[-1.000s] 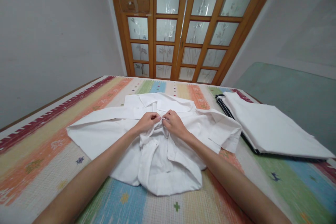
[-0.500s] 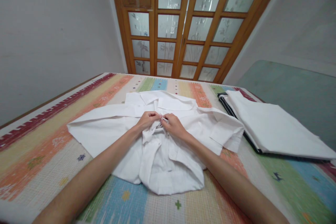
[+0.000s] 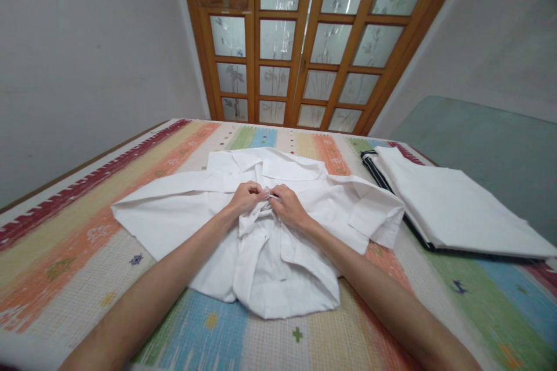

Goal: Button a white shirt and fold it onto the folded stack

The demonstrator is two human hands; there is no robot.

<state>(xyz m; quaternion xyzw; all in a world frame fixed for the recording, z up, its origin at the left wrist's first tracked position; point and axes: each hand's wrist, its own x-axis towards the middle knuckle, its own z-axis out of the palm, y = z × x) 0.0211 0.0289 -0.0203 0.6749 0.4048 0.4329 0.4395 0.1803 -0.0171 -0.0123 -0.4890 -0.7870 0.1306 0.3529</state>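
The shirt (image 3: 265, 255) lies in the middle of the cloth (image 3: 52, 278), its collar (image 3: 296, 168) at the far side and its hem (image 3: 287, 304) nearest the person. One sleeve (image 3: 152, 211) spreads left and the other right, which seems to leave the front free for both hands to reach at once.

The left hand (image 3: 248, 197) pinches a bit of the shirt's front between thumb and fingers, and the right hand (image 3: 288, 206) grips the fabric just beside it, fingertips nearly meeting. Held from both sides like this, the two edges are likely being brought close together and steadied. Nearer than the hands, the front gapes in loose folds, probably because nothing joins it there.

At the right, a white folded piece (image 3: 461, 208) rests on something black (image 3: 418, 236), well clear of the hands, perhaps so the work has room.

What sits between the fingertips is too small and bunched to tell. The forearms cover parts of the shirt and run off the near edge. Most of the black item is hidden, so its kind is unclear.
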